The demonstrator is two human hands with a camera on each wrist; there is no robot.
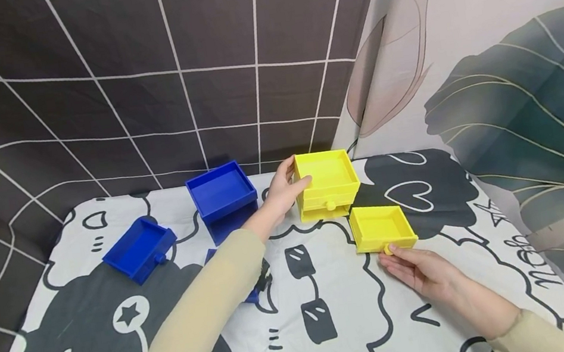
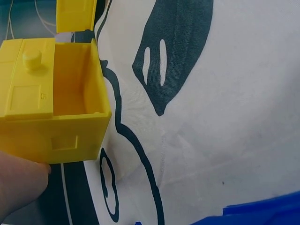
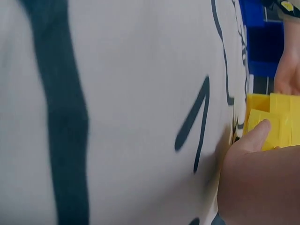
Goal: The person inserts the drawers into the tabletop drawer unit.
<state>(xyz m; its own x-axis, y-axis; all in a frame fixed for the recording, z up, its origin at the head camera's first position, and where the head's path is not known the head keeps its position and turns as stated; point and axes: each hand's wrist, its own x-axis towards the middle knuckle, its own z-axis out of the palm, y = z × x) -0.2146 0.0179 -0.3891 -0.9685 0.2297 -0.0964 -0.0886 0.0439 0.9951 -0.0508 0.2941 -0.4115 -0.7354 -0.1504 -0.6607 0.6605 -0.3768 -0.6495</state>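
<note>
My left hand (image 1: 281, 193) grips the left side of a small yellow drawer cabinet (image 1: 327, 171), its thumb lying over the top rim. An upper drawer with a round knob sits in the cabinet; below it, the lower slot (image 2: 72, 82) is hollow in the left wrist view. In front and to the right is a loose yellow drawer (image 1: 381, 227), apart from the cabinet, its tray facing up. My right hand (image 1: 428, 275) pinches this drawer's front knob with thumb and fingers. The right wrist view shows the right thumb (image 3: 258, 136) against the yellow drawer's front.
A blue cabinet (image 1: 221, 191) stands left of the yellow one, its lower slot hollow. One loose blue drawer (image 1: 139, 249) lies farther left. Another blue piece (image 1: 252, 296) is mostly hidden behind my left forearm. A patterned cloth (image 1: 330, 289) covers the surface; a dark gridded curtain (image 1: 208, 36) hangs behind.
</note>
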